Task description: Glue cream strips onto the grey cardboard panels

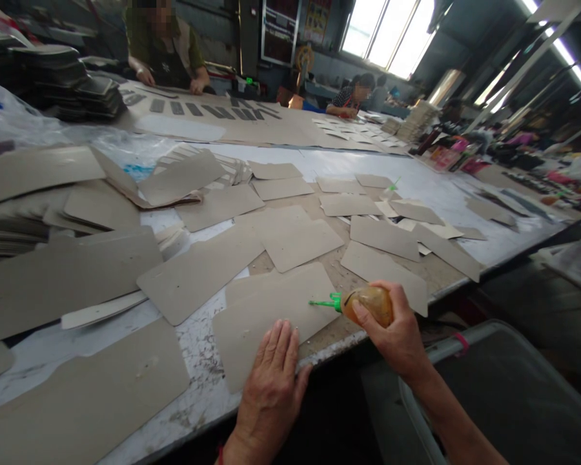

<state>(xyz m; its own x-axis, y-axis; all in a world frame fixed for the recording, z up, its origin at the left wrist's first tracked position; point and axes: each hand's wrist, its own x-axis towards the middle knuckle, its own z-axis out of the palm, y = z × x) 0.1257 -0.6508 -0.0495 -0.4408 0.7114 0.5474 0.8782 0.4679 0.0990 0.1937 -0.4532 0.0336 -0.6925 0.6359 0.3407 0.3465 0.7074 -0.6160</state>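
Observation:
My right hand (401, 336) is wrapped round a squeeze bottle (370, 303) of amber liquid. The bottle lies tilted on its side in the air, and its thin green nozzle (325, 301) points left, over a grey-beige cardboard piece (271, 300) near the table's front edge. Flat on the near part of that piece rests my left hand (274, 374), fingers stretched out and holding nothing. Whether the nozzle tip touches the card, I cannot tell. Similar cut pieces (300, 239) with rounded corners lie around it, some overlapping.
Stacked card pieces (24, 219) and clear plastic wrap (91, 135) fill the left side. Another green-tipped bottle (392, 187) is farther back. A grey plastic bin (503, 387) stands below the table edge at right. Across the table, a person (167, 51) works over dark strips.

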